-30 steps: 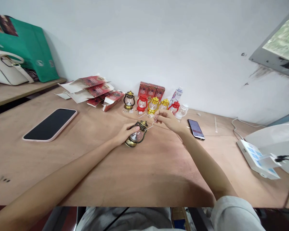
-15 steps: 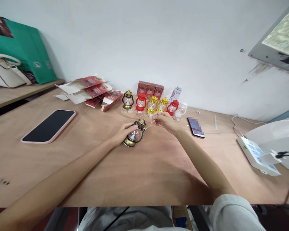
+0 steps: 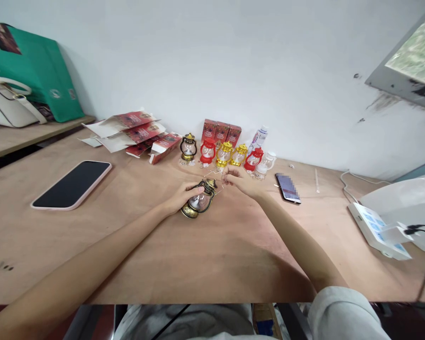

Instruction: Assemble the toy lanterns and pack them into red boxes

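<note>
One lantern, white piece inside clear globe, tilted at middle of table. Left hand closed round its side; right hand pinching white wire. Behind, three red boxes, contents hidden.

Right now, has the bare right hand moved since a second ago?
Yes: the right hand has shifted left, away from the black-edged rectangular phone on its right.

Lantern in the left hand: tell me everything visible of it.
The lantern has a dark frame, shiny gold-toned cap and base, and a clear, rounded middle with something white inside. It tilts, top toward the right, in front of the lantern row. The left hand grips it; the right hand pinches its thin wire handle. Base contact with the table is unclear.
</note>
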The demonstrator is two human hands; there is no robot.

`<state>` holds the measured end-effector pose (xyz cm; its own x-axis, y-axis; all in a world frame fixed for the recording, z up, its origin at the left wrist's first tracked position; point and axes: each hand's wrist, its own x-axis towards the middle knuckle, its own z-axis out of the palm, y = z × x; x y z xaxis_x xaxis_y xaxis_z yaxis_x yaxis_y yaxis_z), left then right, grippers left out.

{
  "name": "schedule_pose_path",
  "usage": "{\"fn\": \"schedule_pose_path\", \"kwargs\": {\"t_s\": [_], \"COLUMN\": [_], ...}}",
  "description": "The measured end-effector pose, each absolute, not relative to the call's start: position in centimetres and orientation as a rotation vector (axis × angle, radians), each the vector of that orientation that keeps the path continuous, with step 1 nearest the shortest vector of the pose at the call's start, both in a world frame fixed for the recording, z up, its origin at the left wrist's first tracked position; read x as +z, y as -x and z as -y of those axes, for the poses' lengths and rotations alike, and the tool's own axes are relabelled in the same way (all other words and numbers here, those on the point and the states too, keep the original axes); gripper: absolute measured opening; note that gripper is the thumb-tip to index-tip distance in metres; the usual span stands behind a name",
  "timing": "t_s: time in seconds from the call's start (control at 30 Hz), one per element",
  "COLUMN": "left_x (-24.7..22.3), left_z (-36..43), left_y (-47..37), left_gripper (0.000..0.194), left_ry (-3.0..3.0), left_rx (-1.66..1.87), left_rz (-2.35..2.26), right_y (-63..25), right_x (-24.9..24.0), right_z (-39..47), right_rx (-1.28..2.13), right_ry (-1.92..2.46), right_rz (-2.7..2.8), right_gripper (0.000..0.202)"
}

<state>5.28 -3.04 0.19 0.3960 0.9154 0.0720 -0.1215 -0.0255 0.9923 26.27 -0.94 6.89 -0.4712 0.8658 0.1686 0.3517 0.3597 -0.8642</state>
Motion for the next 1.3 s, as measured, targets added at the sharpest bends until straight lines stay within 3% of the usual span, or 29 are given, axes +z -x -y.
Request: {"fn": "schedule_pose_path", "kwargs": {"t_s": [0.3,0.77,1.3], "left_x": [0.4,0.1,-0.1], "left_z": [3.1,2.9,2.9], "left_y": [-5.3,-5.3,-5.2], "left_gripper": [0.05,0.047,0.045], "left_ry": [-1.409,-1.405,-1.356], "left_rx": [0.967,0.949,0.919], "left_rz": [-0.781,-0.759,-0.754], "right_y": [-26.1,-25.7,-25.4], "right_x": [5.8,5.9,6.3], "right_z": [-0.1,0.1,0.3], "right_rx": [0.782,0.886,0.707], "right_ry": [1.128,1.128,1.108], "right_rz": [2.253,2.331,2.474], "right_gripper": [0.006,0.009,0.01]}}
